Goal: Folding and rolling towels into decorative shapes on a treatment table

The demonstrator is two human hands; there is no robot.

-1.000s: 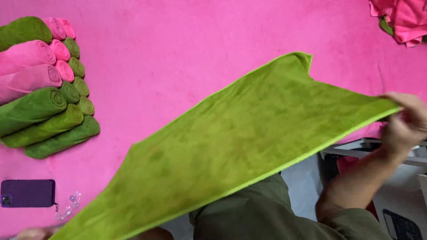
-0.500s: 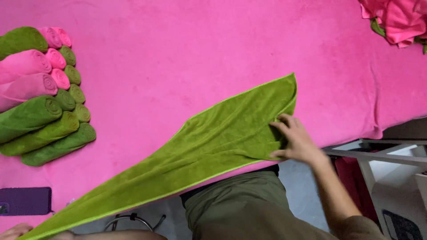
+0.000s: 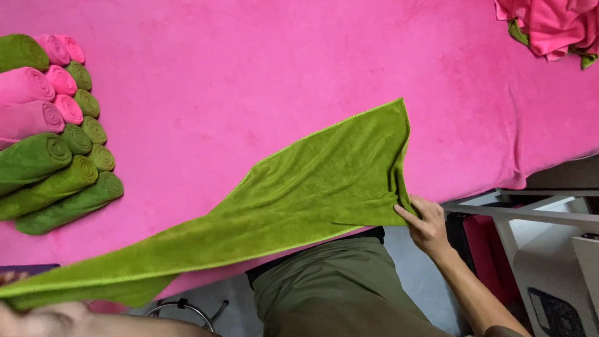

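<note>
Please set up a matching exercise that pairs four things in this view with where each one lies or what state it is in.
Things:
1. green towel
2. rolled towels
3. loose pink and green cloths
4. right hand

Places or states:
A. stacked at the left edge of the pink surface
B. heaped at the top right corner
C. stretched out slantwise from the lower left to the middle
D. at the near edge, pinching a lower towel corner

Pairs: 1-C, 2-A, 3-B, 4-D
</note>
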